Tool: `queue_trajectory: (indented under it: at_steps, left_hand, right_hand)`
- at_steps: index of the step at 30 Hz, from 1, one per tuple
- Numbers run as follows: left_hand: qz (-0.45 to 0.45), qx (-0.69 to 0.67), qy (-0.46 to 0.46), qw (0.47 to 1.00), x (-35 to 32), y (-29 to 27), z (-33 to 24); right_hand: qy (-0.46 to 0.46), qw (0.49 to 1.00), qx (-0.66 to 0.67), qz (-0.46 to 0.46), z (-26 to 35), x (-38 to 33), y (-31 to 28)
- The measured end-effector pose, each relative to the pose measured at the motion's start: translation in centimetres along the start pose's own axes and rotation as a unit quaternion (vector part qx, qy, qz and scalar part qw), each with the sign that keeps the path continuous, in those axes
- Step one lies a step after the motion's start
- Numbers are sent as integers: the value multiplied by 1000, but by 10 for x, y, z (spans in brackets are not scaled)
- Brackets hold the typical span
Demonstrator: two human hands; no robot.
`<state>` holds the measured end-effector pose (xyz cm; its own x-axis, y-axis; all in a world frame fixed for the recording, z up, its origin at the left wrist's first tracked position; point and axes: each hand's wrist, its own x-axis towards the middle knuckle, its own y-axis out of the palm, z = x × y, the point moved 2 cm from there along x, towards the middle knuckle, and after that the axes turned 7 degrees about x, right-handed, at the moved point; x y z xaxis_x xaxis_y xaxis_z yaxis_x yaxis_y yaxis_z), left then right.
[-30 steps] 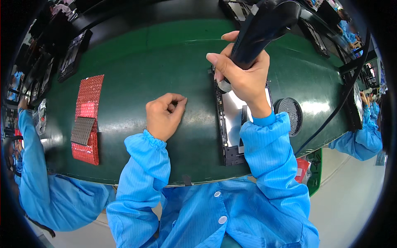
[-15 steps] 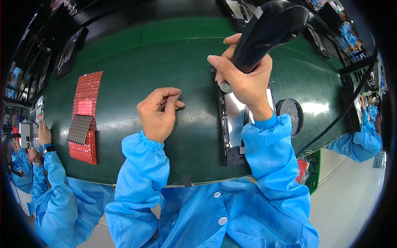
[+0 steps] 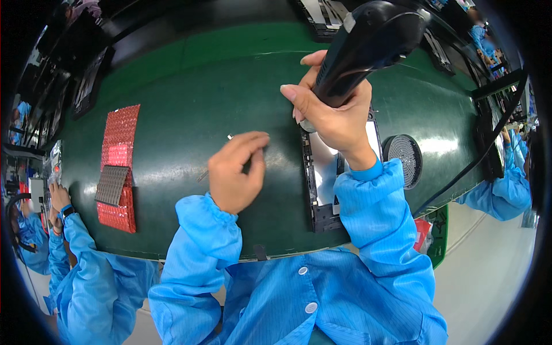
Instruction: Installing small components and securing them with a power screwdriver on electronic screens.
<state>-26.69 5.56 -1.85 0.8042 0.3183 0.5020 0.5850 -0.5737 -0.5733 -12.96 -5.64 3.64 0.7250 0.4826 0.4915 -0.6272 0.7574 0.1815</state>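
My right hand (image 3: 339, 121) is wrapped round a thick black electric screwdriver (image 3: 368, 49), held slanting over a flat dark device chassis (image 3: 325, 221). The tool's lower end is near the chassis's upper left corner, mostly behind my fingers. Silvery panels show inside the chassis, partly covered by my hand and sleeve. Left of it, my left hand (image 3: 236, 172) is closed just over the green table (image 3: 282, 190), thumb and index finger bent towards each other. Whatever those fingers may hold is too small or blurred to see. A thin strip (image 3: 202, 175) lies partly hidden beside this hand.
A round black tray (image 3: 404, 158) of small pockets stands right of the chassis. Red bubble-wrap (image 3: 118, 215) lies at the left with a grey grid-patterned sheet (image 3: 112, 185) on it. A black cable (image 3: 466, 172) crosses the right edge. A co-worker's arm (image 3: 80, 236) reaches in at left.
My left hand has moved right, and the thin strip beside it has come into view. My right hand and the screwdriver have shifted slightly left. The chassis stays put.
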Motion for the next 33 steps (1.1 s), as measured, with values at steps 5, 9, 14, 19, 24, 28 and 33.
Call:
queue_trajectory:
  at_steps: [5, 9, 14, 19, 24, 28, 33]
  left_hand:
    - [79, -45, 213, 973, -25, 21, -37]
    - [146, -84, 278, 946, -50, 37, -75]
    - [151, 53, 275, 948, -61, 54, -84]
    - [132, 90, 249, 955, -62, 45, -75]
    - [113, 168, 191, 961, -43, 24, -57]
    - [109, 228, 151, 956, -11, 12, -35]
    - [147, 334, 85, 927, 69, 1, 6]
  right_hand:
    - [16, 1000, -1, -25, 1, -3, -5]
    - [-12, 999, -3, -29, 13, 4, -3]
    - [-105, 990, 20, -95, 40, 8, -36]
    - [-108, 982, 12, -153, 55, -15, -71]
    - [-82, 982, 10, -170, 55, -44, -100]
    - [-58, 985, -2, -162, 54, -53, -107]
    - [-30, 988, -2, -152, 51, -58, -111]
